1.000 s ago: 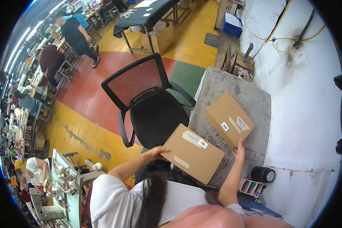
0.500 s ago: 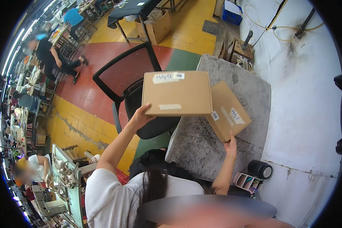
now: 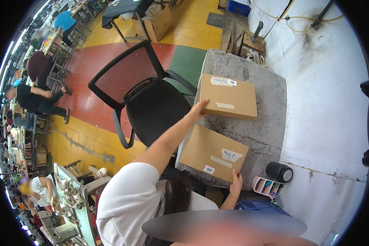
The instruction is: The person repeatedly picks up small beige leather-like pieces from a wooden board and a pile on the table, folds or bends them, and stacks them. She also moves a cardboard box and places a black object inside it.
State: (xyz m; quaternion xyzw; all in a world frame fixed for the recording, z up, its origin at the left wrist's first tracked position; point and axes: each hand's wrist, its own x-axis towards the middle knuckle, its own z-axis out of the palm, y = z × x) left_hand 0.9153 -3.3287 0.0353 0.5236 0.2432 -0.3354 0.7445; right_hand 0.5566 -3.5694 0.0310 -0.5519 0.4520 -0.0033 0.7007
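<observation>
My left hand [image 3: 198,109] grips the left edge of a flat brown cardboard box [image 3: 229,93] with a paper label and strips of tape on its lid. This box is over the far part of a table with a grey fuzzy cover [image 3: 266,106]. Closer to me, a second flat cardboard box [image 3: 205,145], similarly labelled, lies over the table's near left part. My right hand [image 3: 235,183] holds that box by its near right corner, fingers partly hidden. Both lids are closed, and a strip of the cover shows between the boxes.
A black mesh office chair [image 3: 162,106] stands close to the table's left side. By the wall at right are a black cylindrical container [image 3: 279,172] and a small organiser [image 3: 267,186]. A blue plastic crate [image 3: 262,207] sits near my right arm. Other people work at the left.
The left box has moved right and away from the chair to over the far part of the table. The right box has come nearer to me, left and turned. Both hands keep their holds.
</observation>
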